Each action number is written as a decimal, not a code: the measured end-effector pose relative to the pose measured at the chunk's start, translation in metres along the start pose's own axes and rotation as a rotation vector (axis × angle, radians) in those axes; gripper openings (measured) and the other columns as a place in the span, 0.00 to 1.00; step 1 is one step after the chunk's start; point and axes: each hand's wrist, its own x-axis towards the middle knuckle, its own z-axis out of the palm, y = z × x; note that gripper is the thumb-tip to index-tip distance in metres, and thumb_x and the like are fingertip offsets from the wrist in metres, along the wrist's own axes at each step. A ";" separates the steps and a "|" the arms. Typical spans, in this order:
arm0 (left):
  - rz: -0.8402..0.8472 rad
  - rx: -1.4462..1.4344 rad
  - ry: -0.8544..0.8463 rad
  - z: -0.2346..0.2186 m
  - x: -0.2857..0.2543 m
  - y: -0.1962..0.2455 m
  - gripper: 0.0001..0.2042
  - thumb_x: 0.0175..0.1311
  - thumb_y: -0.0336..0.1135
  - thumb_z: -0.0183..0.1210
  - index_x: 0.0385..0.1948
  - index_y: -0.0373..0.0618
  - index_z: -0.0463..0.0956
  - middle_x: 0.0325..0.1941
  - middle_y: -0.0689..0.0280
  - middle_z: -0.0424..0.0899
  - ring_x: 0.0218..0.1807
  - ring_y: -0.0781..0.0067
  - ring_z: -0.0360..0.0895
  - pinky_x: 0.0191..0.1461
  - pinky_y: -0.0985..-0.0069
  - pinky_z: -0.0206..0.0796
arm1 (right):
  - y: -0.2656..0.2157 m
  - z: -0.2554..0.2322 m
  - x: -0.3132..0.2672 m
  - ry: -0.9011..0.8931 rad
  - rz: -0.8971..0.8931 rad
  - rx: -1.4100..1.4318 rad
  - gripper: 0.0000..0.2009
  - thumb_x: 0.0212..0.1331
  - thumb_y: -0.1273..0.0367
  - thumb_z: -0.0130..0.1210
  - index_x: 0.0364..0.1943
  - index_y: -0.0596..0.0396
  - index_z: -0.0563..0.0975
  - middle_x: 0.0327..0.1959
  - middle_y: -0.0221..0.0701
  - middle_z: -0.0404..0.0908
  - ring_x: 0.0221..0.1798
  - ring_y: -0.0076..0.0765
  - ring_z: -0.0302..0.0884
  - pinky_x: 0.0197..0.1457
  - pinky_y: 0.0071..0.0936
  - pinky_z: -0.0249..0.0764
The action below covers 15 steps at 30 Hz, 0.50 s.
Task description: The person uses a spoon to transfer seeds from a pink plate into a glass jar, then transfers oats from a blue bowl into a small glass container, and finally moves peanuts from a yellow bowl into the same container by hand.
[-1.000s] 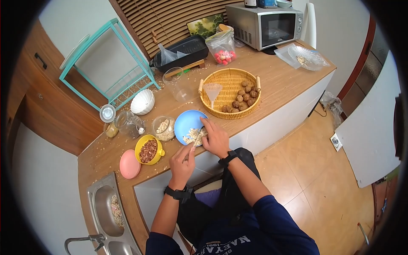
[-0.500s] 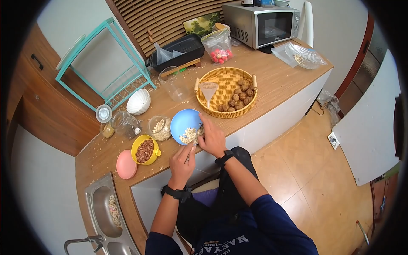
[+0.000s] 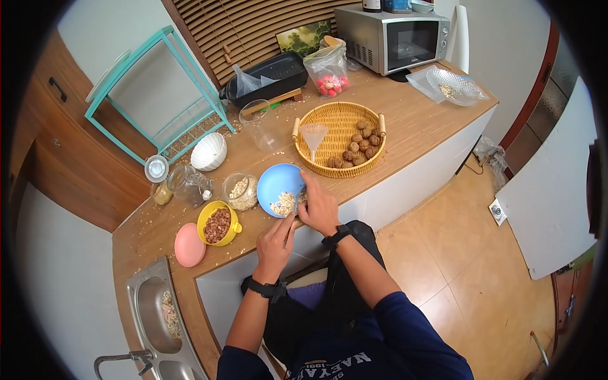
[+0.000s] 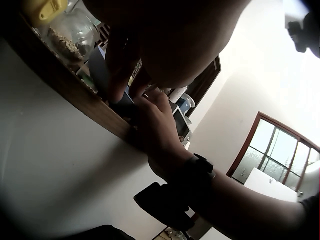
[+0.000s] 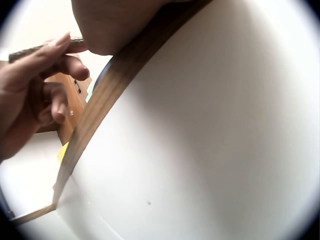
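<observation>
A shallow blue plate (image 3: 277,177) lies near the counter's front edge, with pale flakes (image 3: 282,204) in its lower part. My right hand (image 3: 321,206) holds the plate's right rim, index finger along the edge and thumb lower down. Brownish bits show between that thumb and finger. Close by, at the front rim, my left hand (image 3: 273,250) pinches a slim metal handle (image 5: 30,52) with a patterned surface. The handle's far end is hidden behind the right hand in the right wrist view. In the left wrist view, the right hand (image 4: 157,122) reaches to the counter edge.
Left of the plate stand a glass jar of flakes (image 3: 240,191), a yellow bowl of reddish-brown pieces (image 3: 218,226) and a pink dish (image 3: 189,245). Behind is a wicker basket (image 3: 339,117) with walnuts and a funnel. A sink (image 3: 142,297) sits at the left, a microwave (image 3: 392,44) at the back.
The flakes have parted: a bare blue strip now shows between the main pile and my right hand. My left fingers have shifted slightly; the right hand keeps its place at the rim.
</observation>
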 end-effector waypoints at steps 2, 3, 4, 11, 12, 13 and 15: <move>0.000 -0.041 -0.003 -0.007 -0.001 -0.002 0.11 0.70 0.28 0.63 0.52 0.41 0.85 0.41 0.53 0.89 0.38 0.51 0.87 0.41 0.64 0.77 | 0.000 0.000 -0.001 -0.006 0.005 0.006 0.40 0.50 0.71 0.59 0.74 0.53 0.64 0.48 0.43 0.80 0.40 0.55 0.81 0.43 0.45 0.79; 0.001 -0.082 -0.005 -0.012 -0.002 -0.003 0.11 0.70 0.27 0.62 0.51 0.39 0.85 0.41 0.51 0.89 0.39 0.51 0.87 0.42 0.65 0.77 | 0.000 -0.001 -0.001 -0.006 -0.005 -0.011 0.40 0.50 0.71 0.59 0.74 0.53 0.64 0.48 0.43 0.80 0.41 0.54 0.81 0.43 0.45 0.79; -0.005 -0.079 -0.005 -0.018 -0.003 -0.003 0.11 0.70 0.27 0.62 0.51 0.39 0.85 0.41 0.51 0.89 0.39 0.51 0.87 0.42 0.65 0.77 | -0.001 -0.001 -0.001 -0.006 -0.017 -0.026 0.40 0.50 0.71 0.59 0.74 0.53 0.64 0.48 0.43 0.80 0.41 0.54 0.81 0.44 0.45 0.79; -0.049 0.123 0.125 -0.037 -0.002 -0.024 0.08 0.70 0.28 0.62 0.46 0.39 0.86 0.32 0.57 0.86 0.30 0.52 0.83 0.33 0.61 0.72 | 0.002 0.002 -0.003 -0.020 0.003 -0.030 0.38 0.50 0.70 0.58 0.73 0.54 0.66 0.49 0.41 0.81 0.43 0.52 0.81 0.45 0.44 0.79; -0.061 0.180 0.165 -0.037 -0.002 -0.027 0.08 0.69 0.28 0.62 0.45 0.39 0.86 0.32 0.57 0.86 0.29 0.52 0.83 0.33 0.61 0.72 | 0.003 0.003 -0.003 -0.015 0.000 -0.015 0.38 0.51 0.70 0.58 0.72 0.54 0.66 0.49 0.39 0.82 0.43 0.50 0.81 0.46 0.44 0.79; -0.061 0.180 0.166 -0.038 -0.002 -0.026 0.08 0.69 0.28 0.62 0.45 0.39 0.86 0.32 0.57 0.86 0.29 0.52 0.83 0.33 0.61 0.72 | 0.002 0.004 -0.002 -0.011 -0.003 0.002 0.37 0.51 0.70 0.57 0.72 0.54 0.67 0.49 0.38 0.84 0.43 0.49 0.81 0.47 0.43 0.79; -0.081 0.160 0.125 -0.041 -0.003 -0.023 0.07 0.69 0.29 0.62 0.44 0.39 0.86 0.32 0.57 0.86 0.30 0.52 0.83 0.34 0.62 0.72 | 0.003 0.004 -0.002 -0.031 -0.001 -0.005 0.36 0.51 0.70 0.57 0.72 0.54 0.68 0.48 0.36 0.85 0.43 0.47 0.82 0.47 0.43 0.79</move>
